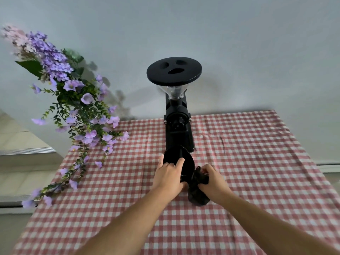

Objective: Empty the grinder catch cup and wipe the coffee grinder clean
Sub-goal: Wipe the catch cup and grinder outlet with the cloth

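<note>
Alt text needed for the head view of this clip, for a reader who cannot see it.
The left hand grips a black plastic catch cup while the right hand presses a dark crumpled cloth beside it, before a black coffee grinder on a red-checked tablecloth; purple flowers stand left.

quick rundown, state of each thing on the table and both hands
coffee grinder: upright, hopper lid on
catch cup: off the grinder, tilted, held
dark cloth: bunched, against the cup
left hand: gripping the cup
right hand: closed on the cloth
flowers: leaning over the checked tablecloth
</note>
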Demonstrator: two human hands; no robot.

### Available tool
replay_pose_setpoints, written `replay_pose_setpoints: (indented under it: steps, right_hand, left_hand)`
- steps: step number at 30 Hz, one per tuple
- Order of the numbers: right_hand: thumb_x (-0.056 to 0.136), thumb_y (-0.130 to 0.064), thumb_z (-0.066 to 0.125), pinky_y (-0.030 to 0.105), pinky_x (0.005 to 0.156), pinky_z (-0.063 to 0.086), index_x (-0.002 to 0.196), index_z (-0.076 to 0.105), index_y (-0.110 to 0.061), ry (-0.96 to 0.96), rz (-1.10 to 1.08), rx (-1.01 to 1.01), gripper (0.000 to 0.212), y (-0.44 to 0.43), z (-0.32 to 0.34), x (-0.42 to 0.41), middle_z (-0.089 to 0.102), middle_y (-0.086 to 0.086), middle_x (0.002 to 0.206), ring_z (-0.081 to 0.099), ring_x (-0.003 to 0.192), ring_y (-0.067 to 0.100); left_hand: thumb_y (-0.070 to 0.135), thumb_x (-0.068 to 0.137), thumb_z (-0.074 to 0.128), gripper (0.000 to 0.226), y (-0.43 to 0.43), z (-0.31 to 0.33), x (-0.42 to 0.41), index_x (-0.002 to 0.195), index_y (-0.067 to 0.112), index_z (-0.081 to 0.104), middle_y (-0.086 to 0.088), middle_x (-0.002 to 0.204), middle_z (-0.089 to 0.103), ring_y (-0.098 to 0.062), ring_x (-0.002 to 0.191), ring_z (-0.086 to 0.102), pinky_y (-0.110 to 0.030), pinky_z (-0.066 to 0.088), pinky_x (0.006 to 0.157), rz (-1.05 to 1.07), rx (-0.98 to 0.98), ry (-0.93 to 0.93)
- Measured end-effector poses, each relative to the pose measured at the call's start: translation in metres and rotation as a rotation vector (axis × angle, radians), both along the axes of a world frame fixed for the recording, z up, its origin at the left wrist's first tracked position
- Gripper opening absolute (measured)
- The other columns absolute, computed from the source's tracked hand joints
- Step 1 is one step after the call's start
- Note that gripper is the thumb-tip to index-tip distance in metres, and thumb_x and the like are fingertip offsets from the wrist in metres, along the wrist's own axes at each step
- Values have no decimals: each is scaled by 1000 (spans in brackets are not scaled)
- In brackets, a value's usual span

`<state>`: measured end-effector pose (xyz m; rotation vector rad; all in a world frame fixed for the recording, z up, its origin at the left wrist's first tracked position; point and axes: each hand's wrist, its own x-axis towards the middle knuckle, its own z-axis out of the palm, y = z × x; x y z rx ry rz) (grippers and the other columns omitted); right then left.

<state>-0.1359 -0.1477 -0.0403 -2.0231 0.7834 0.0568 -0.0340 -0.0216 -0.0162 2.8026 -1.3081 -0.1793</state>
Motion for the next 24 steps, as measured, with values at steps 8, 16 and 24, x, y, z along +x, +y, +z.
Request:
replay_pose_setpoints:
  steps: [8,16,24]
  right_hand:
    - [82,-4,60,21,72,49,95,52,-23,-157,-26,-44,25,1,10,8,55,-8,98,56,88,8]
    - [85,-7,60,12,62,45,104,53,-25,-239,78,-155,27,14,18,9,50,-11,110,53,90,6]
    - [92,-18,56,27,97,46,126,48,-25,-126,454,-431,36,15,2,8,37,-9,138,50,113,15]
  left_hand:
    - [20,83,69,74,5,9,3,142,24,26,2,87,63,-17,94,59,-39,19,119,82,-63,134]
    - [19,86,66,73,23,1,12,146,27,26,1,122,62,-21,120,49,-35,47,100,141,-164,194]
    - [20,96,52,48,38,-10,18,142,31,40,-8,153,34,-31,141,29,-39,33,112,175,-32,145]
